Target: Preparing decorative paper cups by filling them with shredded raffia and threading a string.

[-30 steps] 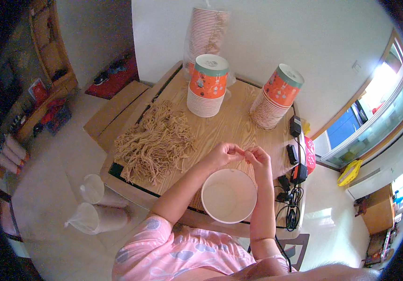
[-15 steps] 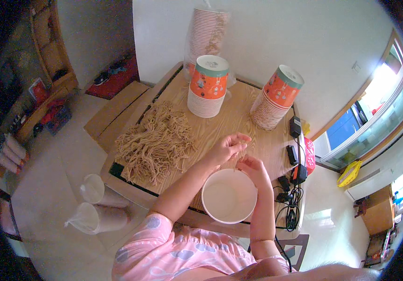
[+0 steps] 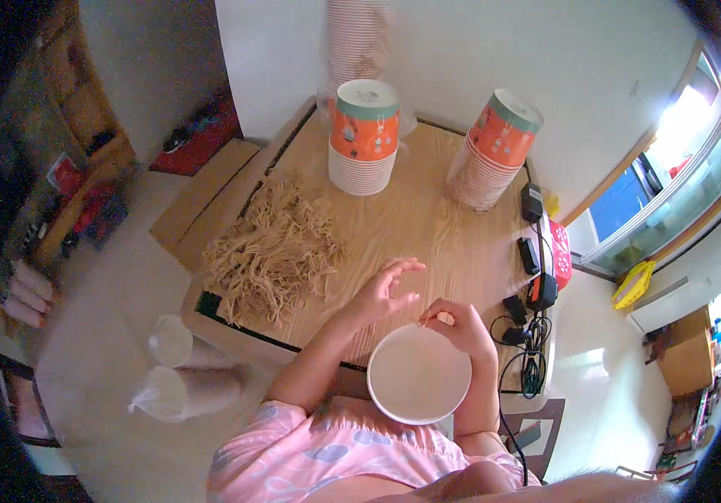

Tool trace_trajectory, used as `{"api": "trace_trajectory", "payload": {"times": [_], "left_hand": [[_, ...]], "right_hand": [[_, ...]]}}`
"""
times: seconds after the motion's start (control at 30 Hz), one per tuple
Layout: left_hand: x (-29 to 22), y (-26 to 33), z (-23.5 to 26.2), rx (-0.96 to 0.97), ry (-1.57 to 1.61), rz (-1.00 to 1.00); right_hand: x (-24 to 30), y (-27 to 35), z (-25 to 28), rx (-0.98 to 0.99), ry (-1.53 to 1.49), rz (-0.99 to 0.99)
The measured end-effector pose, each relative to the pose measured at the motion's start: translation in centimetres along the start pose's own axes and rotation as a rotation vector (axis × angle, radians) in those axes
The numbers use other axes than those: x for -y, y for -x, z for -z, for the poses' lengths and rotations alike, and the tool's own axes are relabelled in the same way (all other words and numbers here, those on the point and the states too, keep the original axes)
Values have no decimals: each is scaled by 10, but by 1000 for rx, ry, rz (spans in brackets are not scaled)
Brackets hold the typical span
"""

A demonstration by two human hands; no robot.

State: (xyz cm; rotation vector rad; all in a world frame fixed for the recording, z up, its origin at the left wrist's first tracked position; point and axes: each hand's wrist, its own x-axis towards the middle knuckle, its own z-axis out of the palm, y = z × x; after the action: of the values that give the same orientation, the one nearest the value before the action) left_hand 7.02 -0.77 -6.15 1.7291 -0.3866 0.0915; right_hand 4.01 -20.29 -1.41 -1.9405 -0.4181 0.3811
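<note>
A white-lined paper bucket (image 3: 417,381) faces up at the table's near edge, against my body, its outer side hidden. My right hand (image 3: 464,329) curls over its far right rim, thumb and fingertips pinched together; whatever is between them is too small to make out. To the left, my left hand (image 3: 384,295) hovers over the table just beyond the bucket, fingers apart and nothing visible in them. Left of that hand, a heap of tan twisted cords (image 3: 275,251) lies on the wood-grain table (image 3: 415,235).
Stacks of orange and green paper buckets stand upside down at the back, one in the middle (image 3: 365,138) and one at right (image 3: 495,151). A taller wrapped stack (image 3: 359,42) rises behind. Black adapters and coiled cables (image 3: 532,369) line the right edge. Bagged stacks (image 3: 168,394) lie on the floor.
My left hand has drawn away from my right hand, leftward and nearer, its fingers spreading. The right hand and bucket have shifted slightly nearer and right in view; the view itself has moved.
</note>
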Motion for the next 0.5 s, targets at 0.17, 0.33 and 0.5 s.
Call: {"api": "trace_trajectory", "payload": {"times": [0.17,0.33,0.5], "left_hand": [[-20,12,12,544,168,51],[-18,16,11,486,20,133],[-20,21,8,429,-57,65]], "right_hand": [[-11,4,0,-39,17,75],[-11,6,-3,-37,-21,83],[-3,8,-4,-37,19,83]]}}
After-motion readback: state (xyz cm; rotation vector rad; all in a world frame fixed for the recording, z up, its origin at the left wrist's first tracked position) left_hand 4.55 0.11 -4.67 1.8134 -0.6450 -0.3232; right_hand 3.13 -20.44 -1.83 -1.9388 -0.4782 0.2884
